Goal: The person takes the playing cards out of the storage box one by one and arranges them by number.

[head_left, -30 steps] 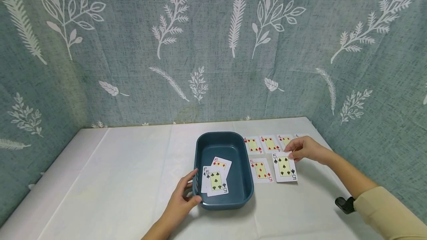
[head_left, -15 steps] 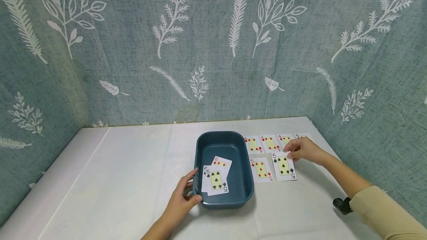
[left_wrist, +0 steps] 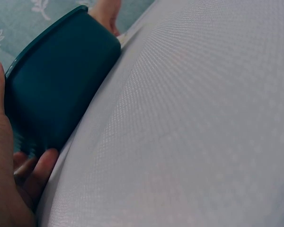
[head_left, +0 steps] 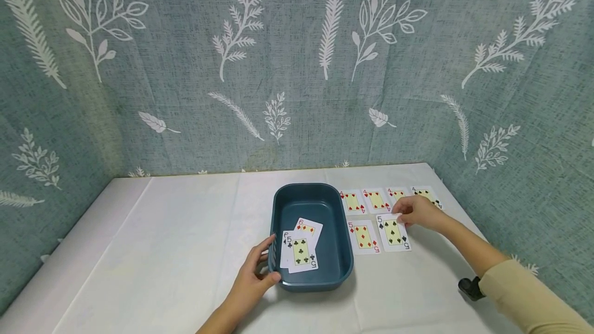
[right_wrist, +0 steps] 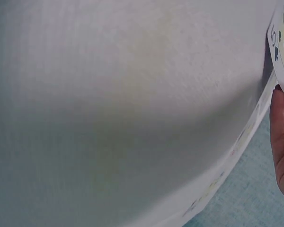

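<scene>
My right hand [head_left: 419,211] pinches a five of spades playing card [head_left: 393,233] by its upper right corner. That card is face up beside the five of diamonds [head_left: 364,237]; whether it lies fully flat I cannot tell. In the right wrist view the fingers [right_wrist: 283,127] hold the same card at the right edge. My left hand [head_left: 250,280] grips the near left corner of a deep blue plastic tray [head_left: 345,267]. Inside the tray lie a five of clubs [head_left: 301,255], a six of diamonds [head_left: 310,228] and another six partly covered.
Behind the fives runs a row of fours: two red-heart cards, with the four of hearts [head_left: 376,200] second, then a four of diamonds [head_left: 397,195] and a black four [head_left: 426,195]. White cloth [head_left: 176,251] covers the table. Patterned curtains [head_left: 297,66] enclose the back and sides.
My right hand has shifted slightly left with the five of spades, bringing it closer to the five of diamonds. More of the black four shows. My left hand and the tray stay put.
</scene>
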`<state>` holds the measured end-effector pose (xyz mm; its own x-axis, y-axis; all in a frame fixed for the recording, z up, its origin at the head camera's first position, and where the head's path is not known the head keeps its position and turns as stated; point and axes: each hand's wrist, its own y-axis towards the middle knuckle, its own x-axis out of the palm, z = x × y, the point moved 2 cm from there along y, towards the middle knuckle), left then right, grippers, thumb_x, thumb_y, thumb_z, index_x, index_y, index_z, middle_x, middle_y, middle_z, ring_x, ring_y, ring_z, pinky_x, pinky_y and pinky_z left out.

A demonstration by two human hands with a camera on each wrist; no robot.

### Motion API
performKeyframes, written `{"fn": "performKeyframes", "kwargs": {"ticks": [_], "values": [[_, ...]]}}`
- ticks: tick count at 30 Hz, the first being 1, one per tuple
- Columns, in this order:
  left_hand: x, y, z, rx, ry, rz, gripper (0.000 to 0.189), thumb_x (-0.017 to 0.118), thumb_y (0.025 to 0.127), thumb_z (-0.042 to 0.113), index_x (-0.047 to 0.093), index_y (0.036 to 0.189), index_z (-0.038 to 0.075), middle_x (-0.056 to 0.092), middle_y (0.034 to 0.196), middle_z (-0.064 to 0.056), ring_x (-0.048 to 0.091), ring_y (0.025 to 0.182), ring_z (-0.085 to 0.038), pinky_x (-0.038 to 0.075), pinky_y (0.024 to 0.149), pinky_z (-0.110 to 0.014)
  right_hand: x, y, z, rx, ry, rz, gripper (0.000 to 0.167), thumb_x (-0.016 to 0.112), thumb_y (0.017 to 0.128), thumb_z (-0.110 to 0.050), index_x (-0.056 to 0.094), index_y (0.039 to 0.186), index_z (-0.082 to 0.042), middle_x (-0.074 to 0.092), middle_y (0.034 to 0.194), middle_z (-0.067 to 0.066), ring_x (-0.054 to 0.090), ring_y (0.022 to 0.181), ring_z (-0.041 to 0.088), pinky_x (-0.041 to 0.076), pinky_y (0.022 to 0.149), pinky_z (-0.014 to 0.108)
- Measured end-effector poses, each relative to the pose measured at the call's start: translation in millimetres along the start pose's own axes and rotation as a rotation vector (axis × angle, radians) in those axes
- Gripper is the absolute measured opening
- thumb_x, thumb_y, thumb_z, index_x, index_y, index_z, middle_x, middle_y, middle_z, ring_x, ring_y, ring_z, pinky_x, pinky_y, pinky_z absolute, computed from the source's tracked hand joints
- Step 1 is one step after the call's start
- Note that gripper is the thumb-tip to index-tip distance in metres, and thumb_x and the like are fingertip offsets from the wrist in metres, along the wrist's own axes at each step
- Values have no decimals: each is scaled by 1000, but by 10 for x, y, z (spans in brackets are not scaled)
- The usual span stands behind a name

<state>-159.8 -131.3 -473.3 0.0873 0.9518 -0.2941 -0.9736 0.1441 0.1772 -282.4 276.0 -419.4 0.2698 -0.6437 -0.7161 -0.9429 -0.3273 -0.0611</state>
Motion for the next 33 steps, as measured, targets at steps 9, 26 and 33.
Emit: {"fn": "performKeyframes", "kwargs": {"ticks": [9, 26, 33], "values": [[9, -6, 0, -12, 4, 0, 74, 74, 81, 13, 38, 145, 22, 43, 138, -7, 53, 116, -29, 51, 77, -25, 55, -2, -10, -3, -57, -3, 9, 68, 81, 3, 64, 89, 0, 61, 74, 2, 57, 64, 11, 51, 57, 27], [-2, -14, 7, -6, -2, -2, 75, 74, 81, 12, 37, 145, 20, 44, 137, -8, 53, 116, -29, 51, 77, -25, 109, 3, -36, -8, -147, -6, 10, 68, 79, 5, 63, 87, 0, 62, 77, 3, 52, 66, 11, 46, 57, 25], [-2, -7, 15, -3, -14, -9, 74, 73, 82, 10, 37, 145, 20, 43, 138, -8, 53, 117, -30, 51, 77, -25, 106, 8, -80, 64, -192, -14, 17, 76, 75, -2, 63, 87, -2, 60, 80, 3, 50, 71, 14, 43, 63, 29]]}}
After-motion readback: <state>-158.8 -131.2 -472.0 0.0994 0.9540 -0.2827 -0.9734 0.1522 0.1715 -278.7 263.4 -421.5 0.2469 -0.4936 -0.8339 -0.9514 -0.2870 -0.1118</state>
